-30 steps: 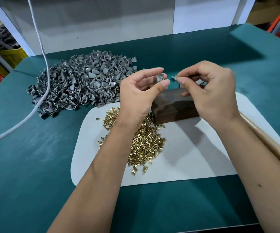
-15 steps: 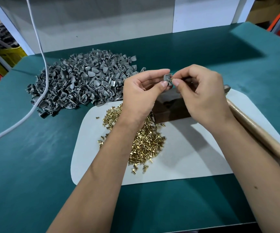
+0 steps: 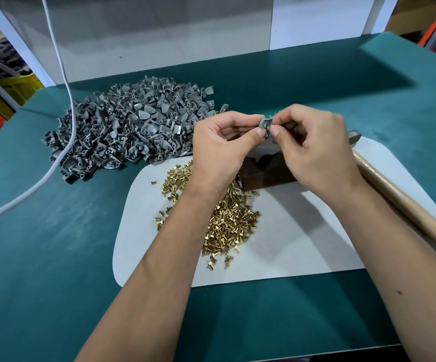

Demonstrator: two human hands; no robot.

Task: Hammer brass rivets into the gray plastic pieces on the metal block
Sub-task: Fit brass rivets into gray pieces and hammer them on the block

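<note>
My left hand [image 3: 219, 150] pinches a small gray plastic piece [image 3: 264, 123] between thumb and forefinger, held in the air above the dark metal block [image 3: 266, 173]. My right hand [image 3: 313, 147] meets it fingertip to fingertip and pinches a brass rivet [image 3: 267, 129] against the piece. The block stands on a white mat [image 3: 303, 239], mostly hidden behind both hands. A heap of loose brass rivets [image 3: 227, 223] lies on the mat under my left wrist. A large pile of gray plastic pieces [image 3: 128, 131] covers the green table at the back left.
A hammer lies along the mat's right side, its wooden handle [image 3: 407, 202] running under my right forearm and its metal head [image 3: 354, 137] showing behind my right hand. A white cable [image 3: 62, 142] hangs down across the gray pile. A white wall panel [image 3: 159, 30] closes the back.
My two hands have come together: the right hand's fingertips moved left until the rivet met the gray piece in the left hand. Both hands rose slightly over the block.
</note>
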